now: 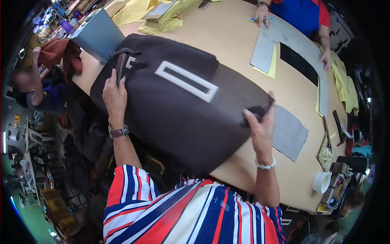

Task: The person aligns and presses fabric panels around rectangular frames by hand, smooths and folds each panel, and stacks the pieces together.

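A large dark brown sheet, which looks like leather, (162,118) lies over the table and hangs past its near edge. On it is a white rectangular frame (187,81) with a long slot, and a small white bracket-shaped piece (130,62) shows at the upper left. My left hand (115,97) is closed round the brown handle of what looks like a hammer (121,65), its dark head resting over the sheet. At the sheet's right corner, my right hand (262,128) pinches the edge, thumb on top; some fingers are hidden.
A grey box (98,34) stands at the back left. Across the table (231,40), a co-worker's hand (263,17) holds a blue pen beside grey pattern pieces (292,36). A grey panel (289,132) and a white cup (321,182) lie to the right. Another person handles reddish material at left.
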`<action>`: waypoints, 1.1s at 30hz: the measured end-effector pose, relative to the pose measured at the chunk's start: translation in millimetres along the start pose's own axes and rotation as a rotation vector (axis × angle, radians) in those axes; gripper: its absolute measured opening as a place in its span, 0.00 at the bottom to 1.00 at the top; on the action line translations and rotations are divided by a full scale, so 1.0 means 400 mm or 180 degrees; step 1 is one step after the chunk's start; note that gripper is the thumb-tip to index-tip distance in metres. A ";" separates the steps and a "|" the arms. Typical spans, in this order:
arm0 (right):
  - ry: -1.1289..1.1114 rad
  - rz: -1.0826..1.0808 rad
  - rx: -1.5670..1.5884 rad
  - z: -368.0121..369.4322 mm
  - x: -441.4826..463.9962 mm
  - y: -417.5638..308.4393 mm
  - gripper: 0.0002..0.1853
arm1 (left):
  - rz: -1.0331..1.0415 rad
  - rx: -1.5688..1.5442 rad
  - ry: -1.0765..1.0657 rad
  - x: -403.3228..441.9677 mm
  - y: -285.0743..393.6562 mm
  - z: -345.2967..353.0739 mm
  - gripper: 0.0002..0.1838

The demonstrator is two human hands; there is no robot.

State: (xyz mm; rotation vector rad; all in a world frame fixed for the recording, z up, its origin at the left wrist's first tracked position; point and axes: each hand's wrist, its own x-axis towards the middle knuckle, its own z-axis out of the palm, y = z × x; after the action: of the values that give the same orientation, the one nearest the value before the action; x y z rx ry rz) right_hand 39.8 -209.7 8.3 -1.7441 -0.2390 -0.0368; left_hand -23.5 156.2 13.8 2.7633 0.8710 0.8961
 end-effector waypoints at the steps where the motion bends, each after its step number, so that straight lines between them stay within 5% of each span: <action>1: 0.0100 0.0089 0.0424 -0.030 -0.012 0.007 0.41 | 0.0011 -0.0004 0.0001 -0.001 -0.002 0.005 0.22; 9: 0.1005 0.0199 0.0566 -0.287 -0.068 0.046 0.39 | 0.0330 -0.0249 0.0035 0.024 0.017 0.082 0.21; 12: 0.1136 0.0220 0.0592 -0.358 -0.079 0.058 0.39 | 0.0519 0.0440 -0.0149 0.036 0.060 0.091 0.19; 15: 0.1229 0.0257 0.0463 -0.381 -0.099 0.066 0.41 | 0.1206 -0.0040 0.0395 0.033 0.196 0.054 0.20; 19: 0.1411 0.0299 0.0029 -0.392 -0.122 0.114 0.42 | 0.1571 -0.1605 -0.0124 -0.022 0.404 0.077 0.26; 21: 0.1574 0.0393 0.0170 -0.395 -0.147 0.141 0.42 | 0.1236 -0.2094 -0.0848 -0.060 0.478 0.083 0.28; 25: 0.2010 0.0776 -0.0041 -0.366 -0.204 0.153 0.39 | 0.1114 -0.1593 -0.2041 -0.066 0.537 0.160 0.33; 33: 0.2742 0.0437 -0.0390 -0.432 -0.262 0.165 0.36 | 0.1177 -0.3257 -0.1932 -0.125 0.545 0.140 0.25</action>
State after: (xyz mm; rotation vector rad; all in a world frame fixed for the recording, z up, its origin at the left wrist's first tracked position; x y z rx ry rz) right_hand -31.9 -403.9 -39.5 -1.7068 0.5213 -0.6952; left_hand 81.9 -48.4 0.9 2.0376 -0.1963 0.3077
